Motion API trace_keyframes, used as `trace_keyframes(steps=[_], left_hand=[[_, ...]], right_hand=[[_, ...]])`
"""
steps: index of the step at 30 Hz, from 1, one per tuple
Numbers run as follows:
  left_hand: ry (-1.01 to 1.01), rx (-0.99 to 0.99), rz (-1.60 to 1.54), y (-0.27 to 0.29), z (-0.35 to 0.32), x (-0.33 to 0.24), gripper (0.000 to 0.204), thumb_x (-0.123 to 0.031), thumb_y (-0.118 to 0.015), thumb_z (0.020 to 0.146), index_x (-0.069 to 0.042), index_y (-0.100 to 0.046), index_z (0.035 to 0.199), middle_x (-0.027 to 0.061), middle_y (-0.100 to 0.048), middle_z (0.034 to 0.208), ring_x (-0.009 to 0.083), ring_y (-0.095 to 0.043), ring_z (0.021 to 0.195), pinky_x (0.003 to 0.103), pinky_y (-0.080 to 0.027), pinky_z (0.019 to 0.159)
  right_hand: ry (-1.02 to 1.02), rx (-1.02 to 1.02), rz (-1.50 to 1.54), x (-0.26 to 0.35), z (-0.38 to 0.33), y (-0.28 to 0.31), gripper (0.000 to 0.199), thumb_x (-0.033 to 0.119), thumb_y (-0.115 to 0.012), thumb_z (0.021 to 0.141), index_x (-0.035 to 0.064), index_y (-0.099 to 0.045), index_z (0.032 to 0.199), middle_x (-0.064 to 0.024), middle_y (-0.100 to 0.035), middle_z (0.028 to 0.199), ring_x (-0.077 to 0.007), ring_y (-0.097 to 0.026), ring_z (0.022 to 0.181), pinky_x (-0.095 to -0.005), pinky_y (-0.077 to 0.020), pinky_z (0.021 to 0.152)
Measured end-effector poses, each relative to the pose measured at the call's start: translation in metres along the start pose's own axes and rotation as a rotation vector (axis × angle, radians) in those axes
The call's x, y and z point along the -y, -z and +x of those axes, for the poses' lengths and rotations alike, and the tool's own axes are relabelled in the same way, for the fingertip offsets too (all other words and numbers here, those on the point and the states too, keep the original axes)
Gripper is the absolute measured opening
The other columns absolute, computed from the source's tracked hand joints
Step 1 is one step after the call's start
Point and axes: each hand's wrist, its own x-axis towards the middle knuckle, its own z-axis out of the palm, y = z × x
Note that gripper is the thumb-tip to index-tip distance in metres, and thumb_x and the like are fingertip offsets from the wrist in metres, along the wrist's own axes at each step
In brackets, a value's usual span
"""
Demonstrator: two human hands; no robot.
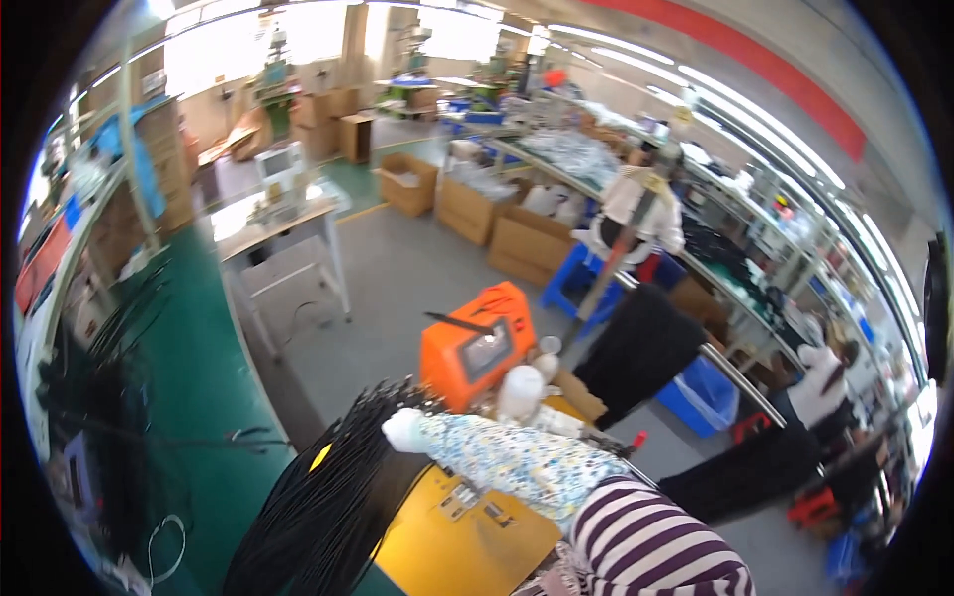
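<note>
My right arm, in a floral sleeve cover over a striped sleeve, reaches across from the lower right. My right hand (402, 430), in a white glove, is at the upper end of a thick bundle of black cables (333, 497); its fingers are too blurred to make out. The bundle hangs in a fan toward the lower edge, and a yellow tag (320, 457) shows on it. Below my forearm lies a yellow metal plate (462, 546) with small fittings. Just beyond the hand stands an orange machine (475, 348) with a small panel. My left hand is out of view.
White bottles (520, 392) stand beside the orange machine. A green-topped bench (199, 368) with more black cables runs along the left. Behind are a small white table (268, 228), cardboard boxes (532, 243) and a blue bin (699, 397). A person (641, 209) sits at the far benches.
</note>
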Motion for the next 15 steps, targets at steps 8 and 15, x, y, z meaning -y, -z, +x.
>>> trace_keyframes(steps=[8, 15], left_hand=[[-0.158, -0.109, 0.135, -0.019, -0.035, -0.056, 0.062, -0.036, -0.068, 0.079, 0.008, -0.055, 0.120, 0.0274, -0.055, 0.126, 0.0400, -0.056, 0.111, 0.046, -0.048, 0.088], [-0.121, -0.347, 0.304, 0.045, -0.160, -0.041, 0.067, -0.040, -0.067, 0.081, 0.006, -0.051, 0.127, 0.0266, -0.049, 0.136, 0.0420, -0.053, 0.116, 0.049, -0.047, 0.089]], right_hand=[[-0.430, -0.165, -0.215, -0.059, -0.054, -0.005, 0.035, 0.018, -0.057, 0.081, 0.0033, -0.060, 0.113, -0.0101, -0.070, 0.089, -0.0240, -0.068, 0.068, -0.0344, -0.0543, 0.057], [0.394, -0.081, 0.314, 0.050, -0.221, -0.016, 0.033, 0.013, -0.053, 0.083, 0.0075, -0.056, 0.116, -0.0113, -0.059, 0.097, -0.0285, -0.062, 0.090, -0.0376, -0.0535, 0.073]])
